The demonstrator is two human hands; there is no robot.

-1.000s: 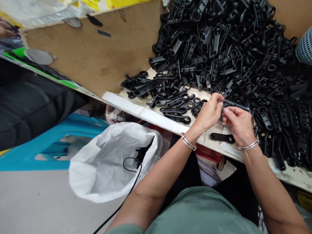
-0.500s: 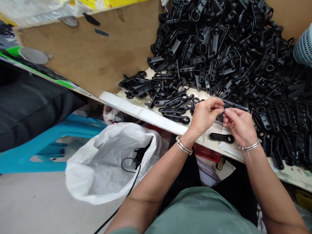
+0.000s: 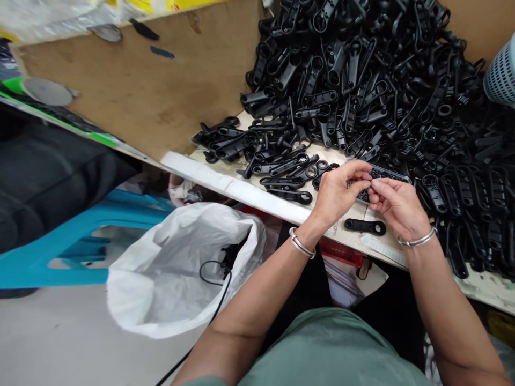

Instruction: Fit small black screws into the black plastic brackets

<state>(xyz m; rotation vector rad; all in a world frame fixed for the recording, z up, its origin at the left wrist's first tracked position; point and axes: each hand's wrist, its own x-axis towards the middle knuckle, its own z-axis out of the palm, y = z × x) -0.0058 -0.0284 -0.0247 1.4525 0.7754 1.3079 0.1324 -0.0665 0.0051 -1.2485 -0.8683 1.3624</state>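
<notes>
My left hand (image 3: 338,192) and my right hand (image 3: 396,205) meet at the fingertips, each pinched closed. Whatever small piece sits between them is too small to name. Just beyond and below the fingers lies a shallow clear tray (image 3: 392,175) filled with tiny dark parts, partly covered by my hands. One long black plastic part with a round hole at its end (image 3: 365,227) lies flat on the table edge beneath my hands. More black parts of this kind (image 3: 287,189) lie left of my left hand.
A big heap of black plastic parts (image 3: 354,69) covers the back of the table (image 3: 241,167). Rows of similar parts (image 3: 466,190) lie at right. A light blue basket (image 3: 501,75) stands far right. Below the edge are an open white sack (image 3: 140,300) and a blue stool (image 3: 80,268).
My hands stay pinched together at nearly the same spot. The right wrist has shifted slightly to the right, and the whole view has moved a little.
</notes>
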